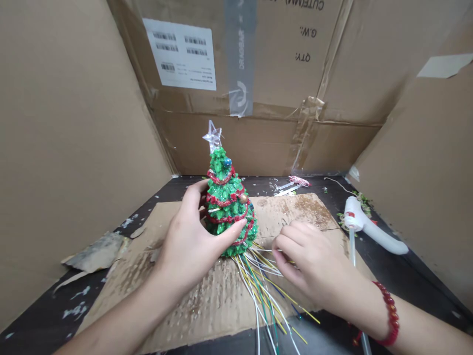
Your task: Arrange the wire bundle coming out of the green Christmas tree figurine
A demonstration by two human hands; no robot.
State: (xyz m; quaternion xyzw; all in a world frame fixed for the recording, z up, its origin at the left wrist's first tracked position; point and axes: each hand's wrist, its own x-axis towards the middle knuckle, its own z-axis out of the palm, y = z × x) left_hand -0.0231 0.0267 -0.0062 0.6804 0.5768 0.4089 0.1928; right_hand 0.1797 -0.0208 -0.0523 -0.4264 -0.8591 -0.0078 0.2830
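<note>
A small green Christmas tree (227, 190) with red garlands, a blue and a gold ball and a clear star (213, 136) stands nearly upright. My left hand (197, 224) is wrapped round its left side, thumb across the front. Thin white, yellow, green and blue wires (260, 283) fan out from under the tree toward the front right. My right hand (305, 256) is closed over the wires' right side, fingers curled; what it pinches, if anything, is hidden.
Beneath lies a stained cardboard sheet (207, 305). A white glue gun (377, 231) with a glue stick lies right. Red and white string (299, 181) lies behind, torn cardboard (98, 254) left. Cardboard walls (229, 143) enclose the back and sides.
</note>
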